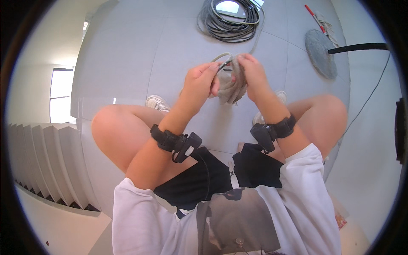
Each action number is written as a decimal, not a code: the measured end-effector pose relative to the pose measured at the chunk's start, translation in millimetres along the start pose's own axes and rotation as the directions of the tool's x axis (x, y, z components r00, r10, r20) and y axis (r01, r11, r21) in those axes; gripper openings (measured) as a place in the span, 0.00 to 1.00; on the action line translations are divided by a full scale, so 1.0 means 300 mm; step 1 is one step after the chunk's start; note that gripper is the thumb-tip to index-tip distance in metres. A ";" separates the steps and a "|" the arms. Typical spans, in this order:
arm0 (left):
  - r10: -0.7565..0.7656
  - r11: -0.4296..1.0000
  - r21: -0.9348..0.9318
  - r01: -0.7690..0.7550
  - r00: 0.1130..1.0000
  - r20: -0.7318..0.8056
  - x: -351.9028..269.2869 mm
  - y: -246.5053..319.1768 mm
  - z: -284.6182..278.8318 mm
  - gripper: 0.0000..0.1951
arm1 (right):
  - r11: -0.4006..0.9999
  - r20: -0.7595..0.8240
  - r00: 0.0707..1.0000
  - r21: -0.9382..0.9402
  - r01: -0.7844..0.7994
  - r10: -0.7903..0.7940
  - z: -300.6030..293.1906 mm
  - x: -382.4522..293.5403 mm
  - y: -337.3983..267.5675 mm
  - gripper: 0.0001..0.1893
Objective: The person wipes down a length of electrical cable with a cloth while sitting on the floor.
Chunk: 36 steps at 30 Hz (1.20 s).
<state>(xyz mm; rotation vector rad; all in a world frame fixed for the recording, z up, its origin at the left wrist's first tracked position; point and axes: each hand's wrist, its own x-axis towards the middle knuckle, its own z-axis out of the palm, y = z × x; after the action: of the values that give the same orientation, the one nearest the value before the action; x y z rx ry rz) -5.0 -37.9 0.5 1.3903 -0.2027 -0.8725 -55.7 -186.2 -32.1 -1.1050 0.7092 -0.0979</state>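
My left hand point(202, 78) pinches a dark stretch of cable point(224, 64) between thumb and fingers, just above the floor between my feet. A crumpled grey cloth point(228, 87) with a jagged lower edge hangs between the two hands. My right hand point(254, 73) grips this cloth near its top, where it lies against the cable; the folds hide part of the contact. Beyond the hands, a large coil of black and pale cable point(220, 33) lies on the floor, and a pale strand runs from it toward my right hand.
Grey floor tiles point(178, 41) spread around me. At the far right stands a round grey base point(318, 60) with a black post point(357, 48). A red-and-white stick point(314, 17) and a rag point(325, 24) lie behind it. A thin cord point(366, 98) trails along the right wall.
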 end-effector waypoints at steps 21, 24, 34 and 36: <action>0.034 0.976 0.204 -0.081 0.974 0.225 0.073 -0.071 0.011 0.15 | 0.913 0.288 0.898 0.338 0.229 -0.332 -0.150 -0.089 -0.140 0.12; 0.003 0.979 0.205 -0.013 0.999 0.048 0.085 -0.071 -0.009 0.14 | 0.895 0.278 0.909 0.407 0.182 -0.311 -0.145 -0.071 -0.110 0.12; 0.064 0.847 0.493 -0.199 0.959 0.276 -0.030 0.049 -0.062 0.13 | 0.877 0.101 0.977 0.432 -0.212 0.186 -0.264 0.079 -0.023 0.11; -0.075 0.853 0.497 -0.156 0.907 0.414 -0.026 0.061 -0.079 0.13 | 0.892 0.256 0.912 0.239 -0.382 0.322 -0.262 0.074 -0.054 0.12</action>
<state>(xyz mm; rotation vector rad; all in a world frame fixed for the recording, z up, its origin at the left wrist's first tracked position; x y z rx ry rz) 11.5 -16.2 14.7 1.6712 -0.8572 -1.1281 -78.8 -264.5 -49.2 -0.6825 0.6717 0.2223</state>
